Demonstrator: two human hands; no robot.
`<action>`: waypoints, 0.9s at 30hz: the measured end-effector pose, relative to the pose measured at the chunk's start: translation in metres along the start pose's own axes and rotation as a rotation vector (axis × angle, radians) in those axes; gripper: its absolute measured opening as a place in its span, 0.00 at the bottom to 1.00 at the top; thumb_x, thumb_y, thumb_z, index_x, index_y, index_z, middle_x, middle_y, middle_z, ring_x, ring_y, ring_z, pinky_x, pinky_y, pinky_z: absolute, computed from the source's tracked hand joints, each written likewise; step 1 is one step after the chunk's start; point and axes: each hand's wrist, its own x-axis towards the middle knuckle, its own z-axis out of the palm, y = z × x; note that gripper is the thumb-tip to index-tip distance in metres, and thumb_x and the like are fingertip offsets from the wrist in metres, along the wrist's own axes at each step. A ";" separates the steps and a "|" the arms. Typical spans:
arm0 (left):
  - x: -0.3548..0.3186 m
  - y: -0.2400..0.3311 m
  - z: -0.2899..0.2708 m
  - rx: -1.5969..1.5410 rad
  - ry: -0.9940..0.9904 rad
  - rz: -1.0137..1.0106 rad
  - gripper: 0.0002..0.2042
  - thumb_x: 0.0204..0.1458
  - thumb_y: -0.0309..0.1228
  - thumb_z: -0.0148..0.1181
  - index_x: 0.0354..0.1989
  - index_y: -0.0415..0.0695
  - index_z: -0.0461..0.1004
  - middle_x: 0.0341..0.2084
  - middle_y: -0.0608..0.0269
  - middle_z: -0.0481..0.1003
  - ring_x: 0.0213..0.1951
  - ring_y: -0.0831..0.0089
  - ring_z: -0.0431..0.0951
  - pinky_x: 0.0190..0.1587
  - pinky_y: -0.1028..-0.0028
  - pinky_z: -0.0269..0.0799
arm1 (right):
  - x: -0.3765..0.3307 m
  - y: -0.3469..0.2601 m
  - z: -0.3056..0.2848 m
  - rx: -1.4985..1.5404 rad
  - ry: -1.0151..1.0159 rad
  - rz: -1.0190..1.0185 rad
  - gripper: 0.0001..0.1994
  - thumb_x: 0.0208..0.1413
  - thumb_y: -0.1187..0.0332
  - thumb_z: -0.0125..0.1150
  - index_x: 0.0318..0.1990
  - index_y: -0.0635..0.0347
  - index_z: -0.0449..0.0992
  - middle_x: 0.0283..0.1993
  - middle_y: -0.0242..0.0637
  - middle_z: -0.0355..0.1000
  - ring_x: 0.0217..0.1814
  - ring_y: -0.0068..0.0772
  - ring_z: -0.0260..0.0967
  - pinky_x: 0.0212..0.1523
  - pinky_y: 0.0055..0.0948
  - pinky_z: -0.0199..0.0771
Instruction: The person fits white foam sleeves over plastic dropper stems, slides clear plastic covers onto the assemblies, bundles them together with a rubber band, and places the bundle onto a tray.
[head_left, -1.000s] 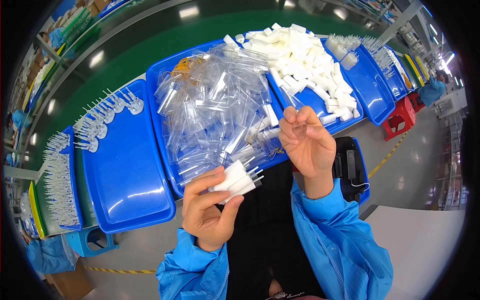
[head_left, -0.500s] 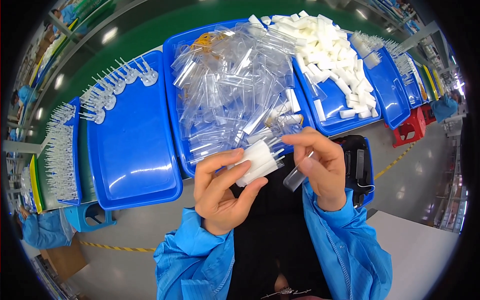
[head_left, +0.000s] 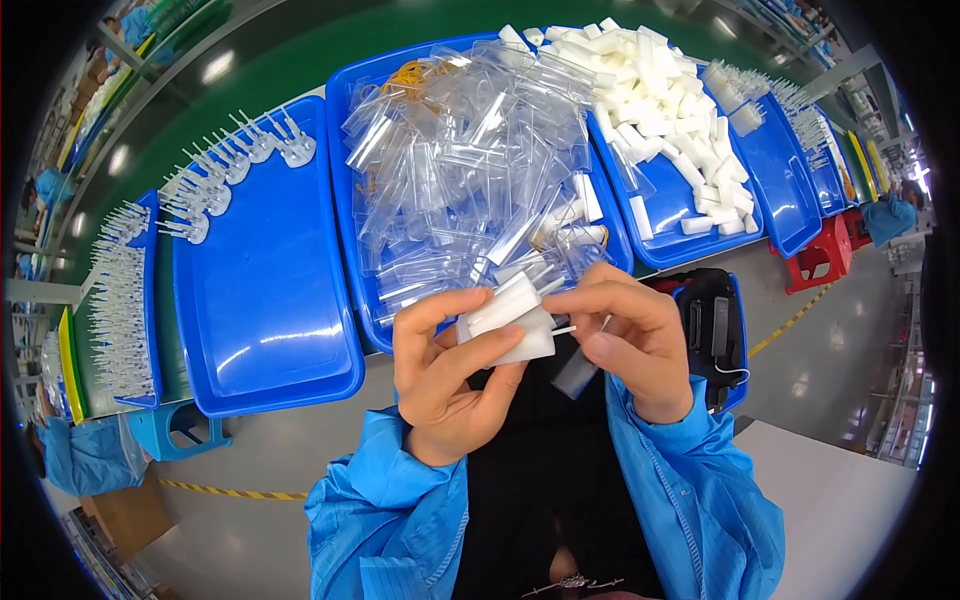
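Observation:
My left hand (head_left: 448, 395) is closed around a cluster of white foam blocks (head_left: 524, 340) with a few thin white prongs (head_left: 562, 329) sticking out on the right. Pinched in my right hand (head_left: 638, 345) is a clear plastic sleeve (head_left: 576, 374), which hangs down toward the lower left. My right index finger reaches the prong side of the foam blocks. What sits inside the cluster is hidden by the foam and my left fingers. Just beyond both hands, a blue tray (head_left: 340, 200) holds a heap of clear plastic sleeves (head_left: 455, 165).
A blue tray (head_left: 265, 310) on the left carries several pronged white pieces (head_left: 235, 165) along its far edge. Loose white foam blocks (head_left: 665, 110) fill another tray on the right. A blue stool (head_left: 185, 435), a red stool (head_left: 825, 262) and a black bag (head_left: 712, 330) stand lower down.
The foam blocks have turned in my left hand and now spread apart at the prong side. My right index finger has moved left onto them, with the sleeve still pinched below.

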 end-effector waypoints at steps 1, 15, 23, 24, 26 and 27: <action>0.001 0.002 0.000 0.017 -0.015 -0.026 0.16 0.38 0.16 0.70 0.38 0.37 0.78 0.48 0.50 0.67 0.48 0.60 0.75 0.47 0.67 0.79 | 0.001 0.004 -0.001 -0.006 -0.012 0.023 0.15 0.54 0.74 0.58 0.49 0.66 0.77 0.34 0.29 0.65 0.33 0.15 0.59 0.33 0.17 0.56; -0.003 0.003 0.002 -0.051 -0.018 -0.178 0.13 0.42 0.20 0.70 0.37 0.37 0.76 0.50 0.48 0.69 0.52 0.55 0.74 0.53 0.62 0.72 | 0.003 0.029 -0.004 0.614 0.204 0.039 0.09 0.64 0.68 0.52 0.45 0.65 0.72 0.32 0.30 0.67 0.24 0.13 0.54 0.25 0.14 0.54; -0.002 0.006 -0.001 -0.058 -0.021 -0.233 0.14 0.38 0.18 0.69 0.36 0.38 0.77 0.50 0.47 0.68 0.52 0.57 0.72 0.54 0.62 0.71 | -0.004 0.024 -0.004 -0.030 0.347 -0.330 0.10 0.61 0.71 0.53 0.44 0.69 0.73 0.41 0.39 0.68 0.28 0.18 0.64 0.28 0.16 0.63; -0.002 0.005 0.000 -0.063 -0.019 -0.227 0.14 0.38 0.18 0.69 0.36 0.38 0.77 0.50 0.48 0.68 0.52 0.57 0.73 0.54 0.62 0.71 | -0.005 0.023 -0.004 -0.057 0.341 -0.337 0.10 0.60 0.71 0.55 0.44 0.69 0.74 0.41 0.39 0.68 0.29 0.18 0.66 0.29 0.16 0.65; -0.004 0.002 0.001 -0.068 -0.015 -0.226 0.14 0.38 0.18 0.70 0.36 0.38 0.78 0.50 0.48 0.68 0.52 0.58 0.73 0.54 0.63 0.71 | -0.007 0.021 -0.001 -0.082 0.313 -0.317 0.10 0.60 0.71 0.55 0.44 0.69 0.74 0.41 0.40 0.68 0.29 0.19 0.66 0.29 0.16 0.66; -0.005 0.002 0.001 -0.055 -0.014 -0.222 0.14 0.38 0.18 0.71 0.36 0.39 0.78 0.50 0.49 0.69 0.51 0.59 0.73 0.53 0.64 0.71 | -0.007 0.021 0.000 -0.106 0.283 -0.303 0.10 0.59 0.72 0.56 0.44 0.69 0.74 0.41 0.40 0.68 0.29 0.19 0.66 0.29 0.17 0.67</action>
